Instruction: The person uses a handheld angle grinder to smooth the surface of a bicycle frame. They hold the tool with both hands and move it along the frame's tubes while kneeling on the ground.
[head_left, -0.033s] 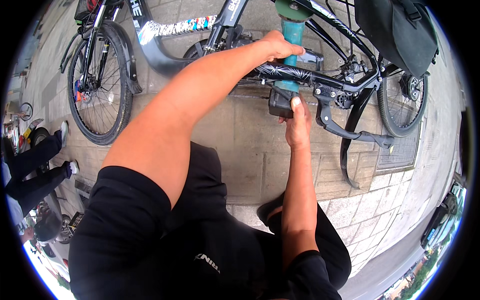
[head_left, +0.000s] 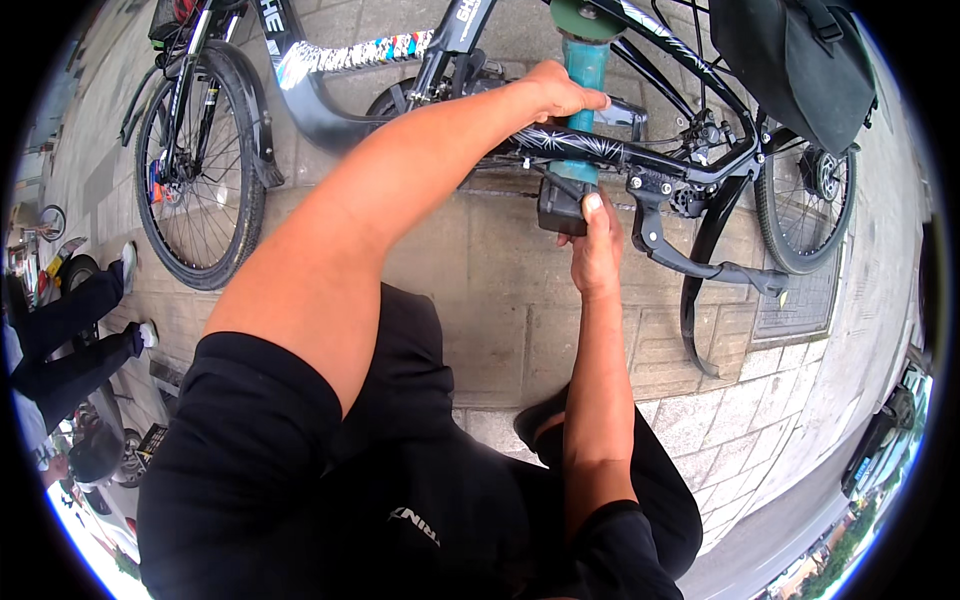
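A teal, tube-shaped cordless power tool (head_left: 585, 66) stands behind a black bike tube (head_left: 590, 150) with white streaks. Its upper end carries a green disc (head_left: 587, 20), cut off by the picture's edge. A black battery-like block (head_left: 561, 206) sits at the tool's lower end. My left hand (head_left: 556, 95) reaches over the bike tube and closes around the tool's body, a digit lying across its front; its other fingers are partly hidden. From below, my right hand (head_left: 598, 233) grips the block, thumb on its near face and fingers mostly behind.
Close by on the bike are a crank arm (head_left: 650, 228), a pedal (head_left: 752, 275), a chain and a black pannier bag (head_left: 800, 75). A front wheel (head_left: 205, 165) stands at left. Someone's dark-trousered legs (head_left: 75, 350) show at far left. Paving and a metal cover (head_left: 795, 305) lie below.
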